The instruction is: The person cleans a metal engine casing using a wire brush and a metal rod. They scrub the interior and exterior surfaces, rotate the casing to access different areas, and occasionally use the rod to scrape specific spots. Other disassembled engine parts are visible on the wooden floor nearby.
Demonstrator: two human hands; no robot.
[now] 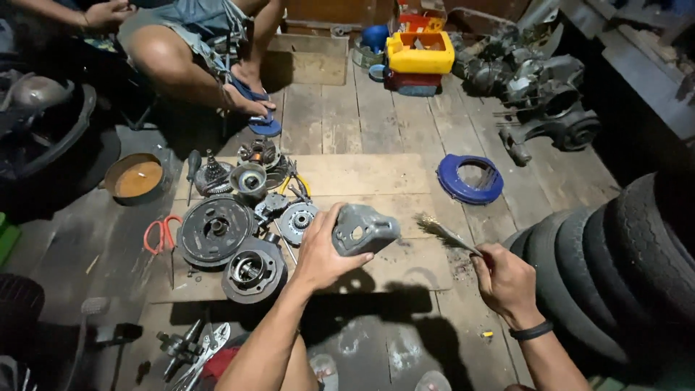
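My left hand [323, 250] grips a grey cast-metal engine cover [364, 229] and holds it above a flat wooden board [369, 176] on the floor. My right hand [504, 279] holds a small wire brush [443, 232] by its handle, bristles pointing left, a little short of the cover. Dark grit lies on the board under the brush. A black band sits on my right wrist.
Several round engine parts, a large disc [216, 230] and a drum [253, 270], lie left of the board with red scissors [161, 233]. A blue ring cover [470, 178] lies right. Tyres [624, 266] stack at right. Another person's legs [190, 54] sit at top left.
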